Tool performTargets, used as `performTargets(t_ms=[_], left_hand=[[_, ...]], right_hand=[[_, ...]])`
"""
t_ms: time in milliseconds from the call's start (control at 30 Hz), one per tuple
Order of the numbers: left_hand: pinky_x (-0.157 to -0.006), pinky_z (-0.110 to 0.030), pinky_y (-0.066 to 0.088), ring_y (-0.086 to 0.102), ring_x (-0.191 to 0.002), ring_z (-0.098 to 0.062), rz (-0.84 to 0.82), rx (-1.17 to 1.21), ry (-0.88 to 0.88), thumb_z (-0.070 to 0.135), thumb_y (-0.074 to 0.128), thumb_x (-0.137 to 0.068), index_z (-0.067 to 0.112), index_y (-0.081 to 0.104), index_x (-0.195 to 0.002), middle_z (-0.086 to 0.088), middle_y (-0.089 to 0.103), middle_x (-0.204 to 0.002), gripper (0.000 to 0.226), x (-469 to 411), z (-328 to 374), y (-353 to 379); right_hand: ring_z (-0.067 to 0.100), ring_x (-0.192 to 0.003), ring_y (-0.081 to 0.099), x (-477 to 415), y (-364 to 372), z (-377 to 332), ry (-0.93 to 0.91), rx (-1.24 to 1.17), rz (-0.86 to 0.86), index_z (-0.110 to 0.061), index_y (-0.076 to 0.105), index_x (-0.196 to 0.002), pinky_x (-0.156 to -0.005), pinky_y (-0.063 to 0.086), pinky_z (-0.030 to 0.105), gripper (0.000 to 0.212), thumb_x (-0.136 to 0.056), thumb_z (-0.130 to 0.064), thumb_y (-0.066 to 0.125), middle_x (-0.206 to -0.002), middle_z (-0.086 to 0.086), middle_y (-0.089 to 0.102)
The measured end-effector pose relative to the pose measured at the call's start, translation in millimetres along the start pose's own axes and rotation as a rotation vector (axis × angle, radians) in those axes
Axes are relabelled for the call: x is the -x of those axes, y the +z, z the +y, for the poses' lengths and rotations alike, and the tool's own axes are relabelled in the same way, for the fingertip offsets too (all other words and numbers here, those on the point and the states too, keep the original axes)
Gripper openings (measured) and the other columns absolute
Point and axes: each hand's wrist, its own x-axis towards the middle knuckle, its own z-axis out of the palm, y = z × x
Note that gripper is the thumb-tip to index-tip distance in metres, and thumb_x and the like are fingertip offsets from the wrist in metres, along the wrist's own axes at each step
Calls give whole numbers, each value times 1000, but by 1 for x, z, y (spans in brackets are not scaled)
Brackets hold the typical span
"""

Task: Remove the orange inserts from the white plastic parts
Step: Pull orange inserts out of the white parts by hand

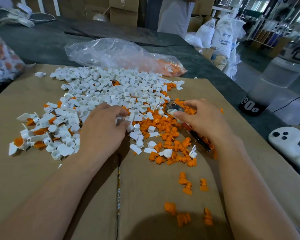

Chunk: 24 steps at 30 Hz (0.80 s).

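Observation:
A big heap of white plastic parts (111,87) covers the cardboard sheet (42,179), some with orange inserts inside. To its right lies a pile of loose orange inserts (168,135), and more orange inserts (185,184) are scattered near me. My left hand (102,130) sits at the heap's near edge, fingers curled round a white part (122,118). My right hand (201,118) grips pliers (197,135) with red and black handles. Their metal jaws (171,108) point left, with a small white piece at them.
A clear plastic bag (119,52) with white and orange pieces lies behind the heap, another bag (0,58) at far left. A white handheld device (287,141) rests at the right edge. A person (175,14) stands beyond the dark table. A black-based container (249,108) stands on the floor at right.

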Motion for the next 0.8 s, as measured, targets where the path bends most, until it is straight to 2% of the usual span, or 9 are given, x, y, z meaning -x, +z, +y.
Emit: performTargets(t_ms=[67, 133, 200, 267, 367, 467, 533, 633, 800], left_hand=[[-69, -23, 37, 54, -81, -9, 35, 194, -42, 22, 64, -85, 25, 65, -98, 6, 52, -96, 14, -1, 4, -2], [-64, -21, 43, 59, -75, -2, 19, 403, -98, 22, 65, -85, 32, 63, -90, 9, 58, -97, 11, 0, 9, -5], [-54, -16, 44, 64, -69, -3, -23, 575, -169, 21, 65, -85, 34, 63, -85, 12, 63, -90, 13, 1, 13, -7], [-48, -11, 45, 67, -65, -11, -95, 775, -274, 14, 65, -84, 27, 66, -84, 7, 67, -81, 13, 1, 16, -9], [-59, -18, 54, 67, -67, -17, -230, 1106, -383, 0, 67, -72, 13, 67, -85, -8, 64, -80, 19, -1, 19, -13], [-59, -18, 54, 68, -65, -15, -284, 1156, -378, -1, 66, -59, 10, 65, -89, -14, 59, -87, 31, -1, 18, -13], [-59, -18, 54, 67, -62, -15, -304, 1161, -388, -5, 63, -64, 10, 65, -89, -13, 62, -81, 29, -1, 18, -13], [-58, -19, 54, 67, -61, -16, -323, 1163, -399, -10, 58, -75, 9, 66, -89, -8, 69, -68, 24, -1, 19, -14], [-57, -18, 54, 68, -62, -17, -318, 1136, -411, -10, 55, -81, 10, 68, -90, -10, 70, -67, 25, -1, 18, -13]], right_hand=[[13, -107, 51, 6, 0, -13, -157, -138, 86, -24, 62, -116, -82, 37, 26, 38, -83, -43, 62, -112, -6, 56], [10, -105, 52, 12, 5, -27, -315, -155, 22, -23, 66, -108, -85, 38, 24, 25, -85, -33, 62, -109, -6, 59], [11, -107, 51, 16, 14, -36, -442, -98, -78, -20, 67, -110, -90, 38, 24, 24, -87, -26, 61, -111, -2, 60], [14, -108, 50, 16, 22, -42, -521, -49, -144, -19, 64, -115, -92, 38, 29, 27, -88, -20, 60, -111, 1, 60], [15, -111, 46, 14, 31, -46, -567, 28, -204, -22, 61, -120, -92, 38, 32, 31, -90, -17, 55, -113, 1, 57], [16, -107, 45, 12, 36, -48, -575, 64, -194, -24, 63, -115, -85, 39, 28, 27, -90, -20, 55, -107, 0, 56], [16, -103, 46, 12, 37, -49, -572, 71, -170, -22, 65, -112, -77, 34, 24, 24, -90, -22, 56, -97, -3, 52], [17, -99, 48, 13, 37, -49, -558, 74, -136, -16, 65, -106, -74, 36, 27, 20, -90, -21, 56, -91, -3, 51], [13, -86, 54, 16, 32, -49, -458, -160, -58, -16, 63, -93, -73, 44, 30, 11, -88, -14, 53, -87, -5, 58]])
